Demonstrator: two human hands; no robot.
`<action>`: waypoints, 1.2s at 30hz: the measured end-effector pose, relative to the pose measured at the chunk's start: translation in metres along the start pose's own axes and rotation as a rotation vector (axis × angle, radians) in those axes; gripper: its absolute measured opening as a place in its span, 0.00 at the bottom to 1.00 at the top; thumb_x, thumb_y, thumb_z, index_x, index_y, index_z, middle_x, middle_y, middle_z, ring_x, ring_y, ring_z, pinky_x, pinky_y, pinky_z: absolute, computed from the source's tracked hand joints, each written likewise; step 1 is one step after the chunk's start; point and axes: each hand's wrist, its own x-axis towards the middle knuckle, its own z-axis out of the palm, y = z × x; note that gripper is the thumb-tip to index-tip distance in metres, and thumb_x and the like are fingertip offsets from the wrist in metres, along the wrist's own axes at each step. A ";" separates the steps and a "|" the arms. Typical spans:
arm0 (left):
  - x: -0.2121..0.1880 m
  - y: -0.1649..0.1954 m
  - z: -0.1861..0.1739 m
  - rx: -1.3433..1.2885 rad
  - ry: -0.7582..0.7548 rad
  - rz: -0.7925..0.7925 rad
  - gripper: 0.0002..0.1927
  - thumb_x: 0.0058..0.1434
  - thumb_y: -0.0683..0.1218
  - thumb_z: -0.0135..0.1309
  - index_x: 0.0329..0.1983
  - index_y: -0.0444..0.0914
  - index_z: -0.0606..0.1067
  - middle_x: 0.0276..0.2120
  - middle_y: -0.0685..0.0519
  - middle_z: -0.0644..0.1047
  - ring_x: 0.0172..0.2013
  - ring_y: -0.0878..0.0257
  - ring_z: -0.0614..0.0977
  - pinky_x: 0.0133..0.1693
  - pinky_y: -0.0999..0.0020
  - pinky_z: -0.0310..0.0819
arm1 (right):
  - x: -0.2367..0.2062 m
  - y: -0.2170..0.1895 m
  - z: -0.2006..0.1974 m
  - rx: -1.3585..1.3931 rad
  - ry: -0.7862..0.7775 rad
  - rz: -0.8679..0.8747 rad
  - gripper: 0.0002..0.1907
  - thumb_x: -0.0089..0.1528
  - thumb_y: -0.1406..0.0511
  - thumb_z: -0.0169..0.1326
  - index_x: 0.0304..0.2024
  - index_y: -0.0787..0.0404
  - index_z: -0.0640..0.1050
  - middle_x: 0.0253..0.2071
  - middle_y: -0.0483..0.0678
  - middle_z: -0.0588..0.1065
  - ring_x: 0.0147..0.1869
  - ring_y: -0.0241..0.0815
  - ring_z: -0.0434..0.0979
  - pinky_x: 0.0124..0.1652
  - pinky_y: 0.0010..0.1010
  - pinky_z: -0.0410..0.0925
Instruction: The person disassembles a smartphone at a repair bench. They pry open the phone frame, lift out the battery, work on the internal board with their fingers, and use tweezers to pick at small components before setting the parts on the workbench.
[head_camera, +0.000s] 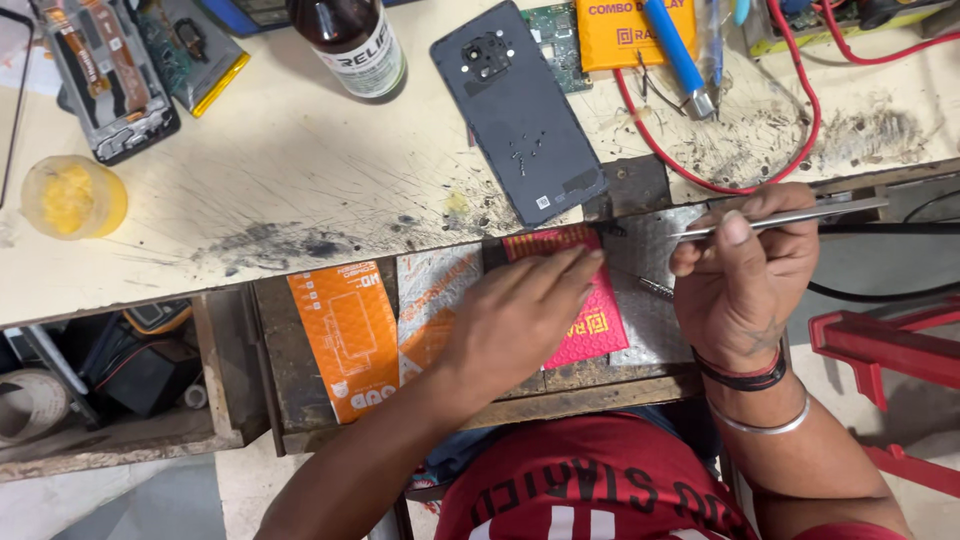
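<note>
Head view: both hands work over an open wooden drawer (300, 400) under the scratched pale counter (300, 180).

From here I see the left hand (515, 320) lying flat, fingers (570, 275) spread open, pressing on a thin pink printed packet (600, 325) that rests on silver padded pouches in the drawer. The right hand (745, 280) has its fingers closed around slim steel tweezers (790, 218), held level, tips toward the packet's upper edge. I judge the packet light, flexible and slippery; hold it by an edge. A dark grey phone back cover (515, 110) with loose tiny screws lies on the counter just beyond; an orange flat packet (345, 335) lies further left in the drawer.
</note>
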 end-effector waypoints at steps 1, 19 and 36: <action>0.004 0.002 0.004 0.094 -0.018 0.038 0.17 0.62 0.42 0.57 0.54 0.34 0.79 0.49 0.44 0.82 0.47 0.54 0.84 0.47 0.64 0.81 | 0.000 0.000 -0.001 -0.001 0.007 -0.008 0.10 0.76 0.72 0.56 0.50 0.63 0.66 0.35 0.52 0.77 0.32 0.38 0.79 0.34 0.27 0.74; 0.013 0.012 -0.011 -0.148 -0.022 -0.038 0.22 0.59 0.33 0.55 0.58 0.33 0.77 0.46 0.45 0.81 0.42 0.57 0.85 0.43 0.67 0.84 | 0.002 -0.002 -0.001 -0.007 -0.037 -0.053 0.11 0.76 0.70 0.58 0.51 0.62 0.67 0.37 0.52 0.77 0.36 0.38 0.79 0.37 0.29 0.75; -0.015 -0.012 -0.019 -0.501 0.242 -0.379 0.14 0.63 0.32 0.60 0.49 0.40 0.81 0.48 0.50 0.82 0.46 0.62 0.87 0.47 0.71 0.87 | -0.020 0.008 0.006 -0.412 -0.254 -0.049 0.15 0.68 0.71 0.62 0.47 0.65 0.68 0.38 0.53 0.76 0.42 0.47 0.84 0.43 0.37 0.81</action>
